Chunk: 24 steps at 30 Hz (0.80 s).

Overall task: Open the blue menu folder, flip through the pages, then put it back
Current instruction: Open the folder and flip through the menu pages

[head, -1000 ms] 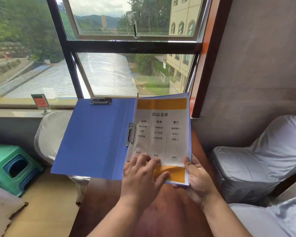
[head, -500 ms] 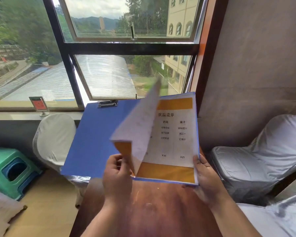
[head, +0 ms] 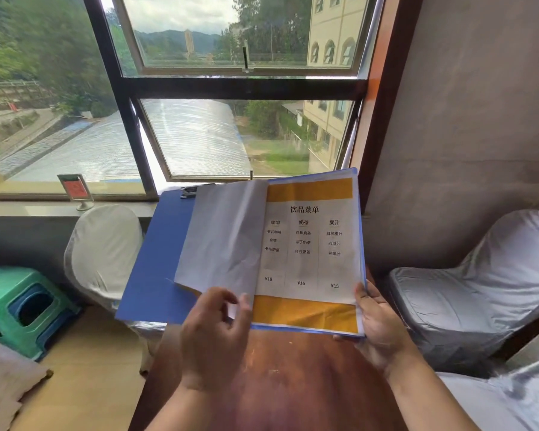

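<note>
The blue menu folder (head: pixel 151 269) is held open in the air above the brown table (head: pixel 280 377). Its left cover hangs out past the table edge. A turned page (head: pixel 224 241) lies over to the left with its blank back showing. The page beneath (head: pixel 305 253) shows a drinks menu with orange bands at top and bottom. My left hand (head: pixel 215 334) is at the bottom edge of the turned page, fingers loosely curled; whether it pinches the page I cannot tell. My right hand (head: pixel 377 325) grips the folder's lower right corner.
A white-covered chair (head: pixel 103 253) stands behind the folder's left cover. A green and blue stool (head: pixel 22 306) sits on the floor at left. A small red sign holder (head: pixel 77 191) stands on the window sill. Grey-covered seats (head: pixel 467 287) fill the right side.
My left hand lifted the top menu page and swung it over to the left, where it now lies nearly flat. An identical menu page is uncovered. My right hand has kept its hold.
</note>
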{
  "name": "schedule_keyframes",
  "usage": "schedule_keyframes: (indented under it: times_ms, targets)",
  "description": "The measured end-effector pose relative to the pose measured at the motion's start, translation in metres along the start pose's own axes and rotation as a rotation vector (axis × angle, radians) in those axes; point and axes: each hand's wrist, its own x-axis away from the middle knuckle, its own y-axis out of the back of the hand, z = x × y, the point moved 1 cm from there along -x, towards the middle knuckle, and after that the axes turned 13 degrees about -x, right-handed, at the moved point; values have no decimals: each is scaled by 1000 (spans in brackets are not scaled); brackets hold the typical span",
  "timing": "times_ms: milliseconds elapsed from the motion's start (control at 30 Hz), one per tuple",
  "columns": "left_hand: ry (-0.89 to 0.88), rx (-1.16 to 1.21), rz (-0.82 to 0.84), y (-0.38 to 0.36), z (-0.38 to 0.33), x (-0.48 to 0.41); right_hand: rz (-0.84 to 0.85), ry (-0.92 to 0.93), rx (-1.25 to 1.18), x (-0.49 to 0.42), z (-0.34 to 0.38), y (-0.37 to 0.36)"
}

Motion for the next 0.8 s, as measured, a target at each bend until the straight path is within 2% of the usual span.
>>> schedule_keyframes:
  times_ms: [67,133,267,567,667,800]
  targets:
    - [-338,-156,71,-7,-20,1,-6,-11,0,0,-4,-6]
    - [-488,-285,204,-18,-36,0,9,-16,3,-1,-8,-10]
    - [-432,-407,374,-33,-44,-3,49,-25,1,-3,-9,-15]
    - [-489,-264,184,-33,-51,-3,56,8,54,-4,-3,-16]
    - [-373,-167,165,-29,-52,-6,65,4,52,-4,1,-13]
    - [152,210,166,-22,-34,-14,40,20,65,-5,5,-5]
